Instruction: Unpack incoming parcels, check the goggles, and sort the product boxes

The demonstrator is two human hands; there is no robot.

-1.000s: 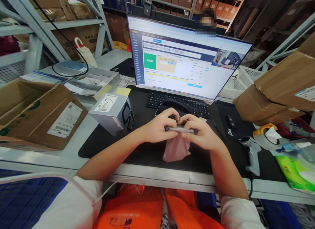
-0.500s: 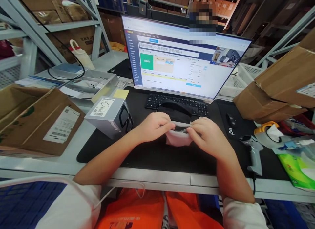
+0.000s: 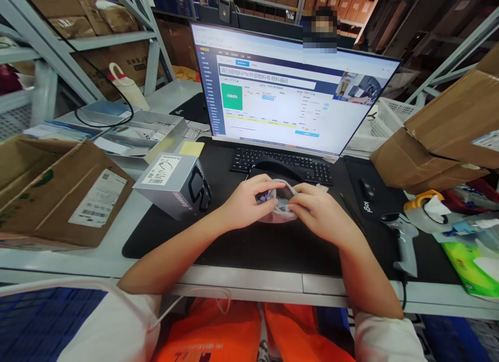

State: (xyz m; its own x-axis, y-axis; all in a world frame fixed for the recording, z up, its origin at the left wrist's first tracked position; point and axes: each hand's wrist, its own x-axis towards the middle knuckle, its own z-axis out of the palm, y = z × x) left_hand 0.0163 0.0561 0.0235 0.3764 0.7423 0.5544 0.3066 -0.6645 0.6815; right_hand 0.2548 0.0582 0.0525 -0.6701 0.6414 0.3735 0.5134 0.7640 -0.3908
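Note:
A pale, soft-looking bag or pouch [image 3: 286, 214] is held over the black desk mat, its mouth spread wide and facing up toward me. My left hand [image 3: 249, 201] pinches the left side of its rim, thumb and fingers closed on it. On the opposite side my right hand [image 3: 315, 209] grips the rim the same way. Something small with a bit of blue shows inside near the left fingers; I cannot make it out. Just behind the hands lies a black curved item [image 3: 278, 167], in front of the keyboard [image 3: 241, 159]. A grey printed box [image 3: 171, 188] stands left of my left hand.
Behind the keyboard rises a monitor [image 3: 273, 92]. An open cardboard box [image 3: 58, 196] sits at left. To the right are a mouse [image 3: 366, 189], a barcode scanner [image 3: 405, 245], a tape roll [image 3: 429, 214] and stacked cartons [image 3: 405, 159].
The bag's mouth has gone from a narrow slit to a wide round opening. Both hands have tilted it toward me. A thin dark stick is now visible right of my right hand.

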